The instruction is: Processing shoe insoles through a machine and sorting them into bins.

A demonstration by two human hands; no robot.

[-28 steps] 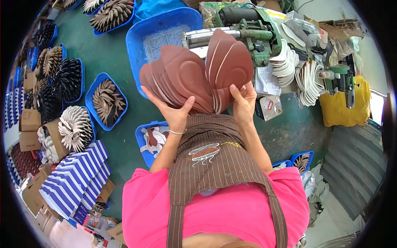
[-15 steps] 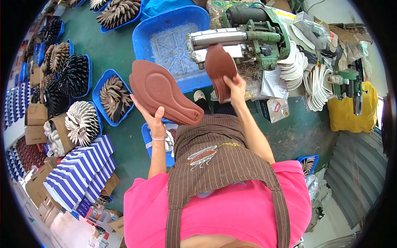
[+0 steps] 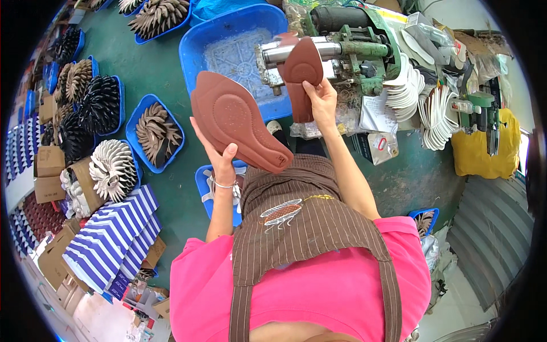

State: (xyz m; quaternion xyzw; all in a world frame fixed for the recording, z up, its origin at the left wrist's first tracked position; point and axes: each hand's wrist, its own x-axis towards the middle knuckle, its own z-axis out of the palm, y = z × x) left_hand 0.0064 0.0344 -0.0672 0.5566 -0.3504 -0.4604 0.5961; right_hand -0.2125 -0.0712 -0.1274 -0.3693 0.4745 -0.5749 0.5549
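Note:
A small stack of reddish-brown insoles (image 3: 235,117) rests in my left hand (image 3: 221,162), the thumb over the near edge and the fingers under it. The top insole has a raised oval outline and a dark mark at its heel. My right hand (image 3: 323,108) pinches another reddish-brown insole (image 3: 303,69) by its side, thumb on top. That insole stands upright in front of the metal rollers (image 3: 277,54) of a green machine (image 3: 364,51). Behind its tip shows a blurred brown piece; whether my right hand holds it too I cannot tell.
A large blue tub (image 3: 191,74) stands left of the machine. Blue baskets of coiled insoles (image 3: 152,134) sit on the green floor at left, beside striped boxes (image 3: 114,239). White insoles (image 3: 405,91) lie fanned at right, near a yellow sack (image 3: 484,151).
My right hand has moved up and slightly left with its insole, which has turned to show its padded face. The stack in my left hand has shifted slightly right.

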